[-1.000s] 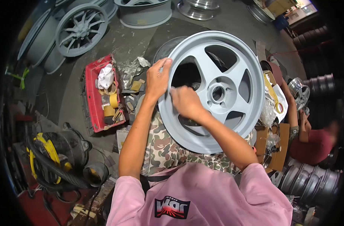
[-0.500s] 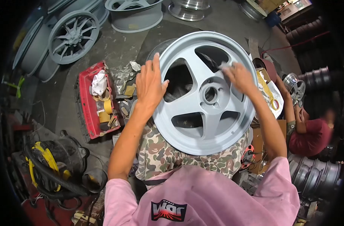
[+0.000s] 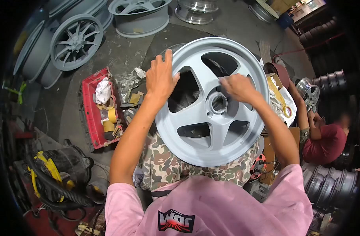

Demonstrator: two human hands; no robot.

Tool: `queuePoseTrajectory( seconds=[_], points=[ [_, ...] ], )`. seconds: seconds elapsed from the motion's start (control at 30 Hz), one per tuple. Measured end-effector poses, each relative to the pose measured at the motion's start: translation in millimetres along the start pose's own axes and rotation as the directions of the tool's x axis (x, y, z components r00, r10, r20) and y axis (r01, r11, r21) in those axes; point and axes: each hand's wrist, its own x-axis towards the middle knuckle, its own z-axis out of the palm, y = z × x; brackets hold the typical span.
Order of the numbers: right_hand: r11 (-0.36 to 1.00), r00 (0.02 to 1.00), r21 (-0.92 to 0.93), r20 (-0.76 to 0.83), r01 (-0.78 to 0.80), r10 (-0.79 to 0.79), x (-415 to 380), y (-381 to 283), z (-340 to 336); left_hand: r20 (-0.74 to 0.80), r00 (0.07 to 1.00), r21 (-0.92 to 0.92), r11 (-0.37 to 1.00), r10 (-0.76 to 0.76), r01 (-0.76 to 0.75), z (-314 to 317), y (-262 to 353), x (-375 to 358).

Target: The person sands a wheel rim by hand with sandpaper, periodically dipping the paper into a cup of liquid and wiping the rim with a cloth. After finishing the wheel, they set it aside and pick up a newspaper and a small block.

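A pale grey five-spoke wheel rim (image 3: pixel 218 135) lies across my lap, tilted, with its face toward me. My left hand (image 3: pixel 161 77) grips its upper left edge, fingers over the outside and thumb at the inner lip. On the upper spoke, close to the hub's bolt holes, my right hand (image 3: pixel 239 88) presses with its fingers bent together. Its fingertips are slightly blurred, and whatever they may hold is hidden. Camouflage trousers (image 3: pixel 164 165) show beneath the wheel rim.
To the left lies a red tray (image 3: pixel 89 112) with tape and crumpled paper. A black and yellow vacuum (image 3: pixel 62 169) stands at lower left. More wheels (image 3: pixel 76 42) stand at the back. At right are a box (image 3: pixel 284 98) and a seated person in a red shirt (image 3: pixel 325 143).
My right hand has moved down and left, from an upper window's edge to the spoke near the hub. The wheel rim has shifted slightly down and left, my left hand still on it.
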Motion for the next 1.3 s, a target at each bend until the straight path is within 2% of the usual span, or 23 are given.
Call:
queuePoseTrajectory(
  seconds=[0.03, 0.07, 0.1, 0.13, 0.17, 0.23, 0.27, 0.33, 0.47, 0.57, 0.63, 0.7, 0.73, 0.83, 0.9, 0.97, 1.03, 1.1, 1.13, 1.17, 1.23, 1.27, 1.3],
  points=[
    [0.997, 1.000, 0.078, -0.002, 0.005, -0.005, 13.9, -4.2, 10.4, 0.004, 1.000, -0.003, 1.000, 0.000, 0.000, 2.6, -1.5, 0.1],
    [0.986, 0.992, 0.164, -0.128, 0.028, -0.007, 30.8, -1.6, 26.1, -0.018, 1.000, -0.007, 1.000, 0.013, -0.013, 5.2, -3.7, -0.2],
    [0.930, 0.991, 0.368, -0.127, 0.009, 0.041, 46.7, -5.8, 20.8, -0.043, 0.999, -0.009, 1.000, 0.025, -0.026, 6.8, -4.1, -1.0],
    [0.807, 0.994, 0.588, -0.038, -0.059, 0.101, 74.5, 4.8, 32.6, -0.042, 0.999, -0.008, 1.000, 0.028, -0.028, 7.0, -3.2, -1.3],
    [0.563, 0.977, 0.799, 0.167, -0.211, 0.129, 85.3, -2.1, 16.8, -0.032, 0.999, -0.016, 1.000, 0.026, -0.026, 5.7, -2.6, -1.0],
    [0.232, 0.933, 0.924, 0.238, -0.304, 0.271, 105.6, -12.7, -1.8, -0.029, 0.999, -0.020, 0.999, 0.025, -0.025, 3.5, -4.5, 0.1],
    [0.231, 0.932, 0.924, 0.238, -0.303, 0.273, 105.0, -9.0, -3.6, -0.036, 0.999, -0.027, 0.999, 0.034, -0.035, 4.5, -6.6, -0.4],
    [-0.160, 0.845, 0.957, 0.288, -0.241, 0.451, 98.7, 15.6, -4.9, -0.044, 0.998, -0.040, 0.998, 0.041, -0.042, 5.8, -7.8, -0.1],
    [-0.136, 0.750, 0.938, 0.338, -0.319, 0.569, 87.2, 73.6, 24.7, -0.051, 0.997, -0.066, 0.996, 0.062, -0.065, 6.3, -6.9, -1.5],
    [-0.029, 0.804, 0.973, 0.205, -0.228, 0.558, 97.0, 45.9, 28.6, -0.043, 0.997, -0.044, 0.997, 0.064, -0.066, 8.3, -7.3, 1.6],
    [0.150, 0.923, 0.954, 0.198, -0.259, 0.331, 94.9, 6.1, 4.7, -0.042, 0.996, -0.032, 0.997, 0.075, -0.076, 8.4, -9.7, -0.5],
    [0.261, 0.993, 0.965, 0.064, -0.034, -0.104, 82.4, -9.4, -11.7, -0.039, 0.997, -0.040, 0.997, 0.070, -0.072, 5.5, -10.8, -1.8],
    [0.276, 0.991, 0.961, 0.027, 0.010, -0.129, 71.1, -14.1, -29.4, 0.003, 0.999, -0.045, 0.998, 0.041, -0.041, 2.1, -10.8, -4.9],
    [0.804, 0.978, 0.578, -0.208, 0.138, -0.019, 28.9, 45.1, -55.8, -0.028, 0.999, -0.058, 0.998, 0.025, -0.026, -8.0, -12.9, -29.8],
    [0.995, 0.938, 0.028, -0.337, 0.099, -0.084, -13.7, 93.4, -43.5, 0.088, 0.996, -0.100, 0.994, -0.033, 0.042, -20.7, -7.8, -49.3],
    [0.947, 0.884, -0.219, -0.358, 0.235, -0.302, -67.3, 117.9, -9.2, -0.062, 0.998, 0.029, 0.999, -0.030, 0.032, -23.2, -5.3, -69.2],
    [0.802, 0.961, -0.532, 0.108, 0.274, -0.256, -109.7, 127.3, 13.0, -0.143, 0.988, 0.065, 0.997, 0.057, -0.048, -22.8, 2.4, -86.3],
    [0.725, 0.932, -0.590, 0.163, 0.355, -0.323, -110.3, 169.9, 37.9, -0.200, 0.950, 0.028, 0.971, 0.239, -0.238, -21.4, 16.7, -102.2],
    [0.631, 0.894, -0.641, 0.227, 0.436, -0.387, -101.9, 170.7, 35.9, -0.118, 0.952, 0.067, 0.959, 0.281, -0.274, -23.8, 27.7, -112.2],
    [0.573, 0.902, -0.699, 0.299, 0.429, -0.311, -84.0, 174.4, 28.1, -0.114, 0.952, 0.075, 0.958, 0.283, -0.276, -18.4, 34.1, -120.4],
    [0.580, 0.931, -0.738, 0.192, 0.345, -0.309, -38.5, 167.9, 18.5, 0.028, 0.964, -0.112, 0.959, 0.264, -0.259, -2.0, 41.6, -133.4],
    [0.585, 0.933, -0.738, 0.182, 0.338, -0.310, -25.6, 158.2, 11.4, 0.026, 0.962, -0.104, 0.958, 0.270, -0.266, -4.2, 46.7, -133.3],
    [0.581, 0.923, -0.738, 0.152, 0.344, -0.354, -15.6, 148.7, 5.4, 0.188, 0.958, -0.078, 0.976, 0.216, -0.204, -6.6, 51.2, -133.6]
  ],
)
